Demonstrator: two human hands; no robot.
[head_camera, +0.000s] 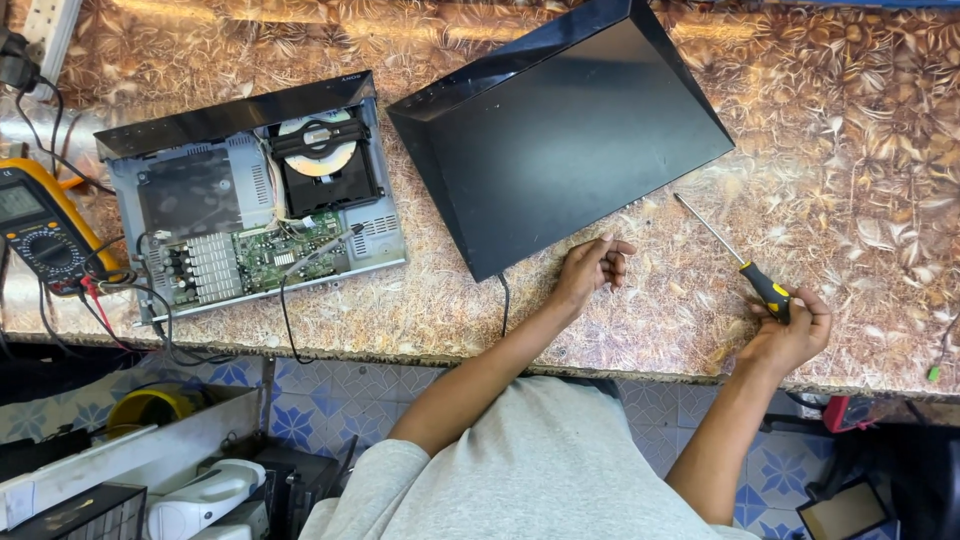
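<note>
My right hand (790, 335) grips the black and yellow handle of a long screwdriver (735, 258), whose thin shaft points up and left over the counter. My left hand (592, 268) rests on the patterned counter (640, 310) with fingers curled, touching the near edge of a black metal cover (560, 130) that lies detached. To the left sits an opened disc player (255, 195), showing its green circuit board, a metal heat sink and a disc drive with a disc inside.
A yellow multimeter (40, 225) with red and black leads lies at the far left. Black cables hang over the counter's front edge (300, 350). Below are blue patterned floor tiles and boxes of equipment (150, 470).
</note>
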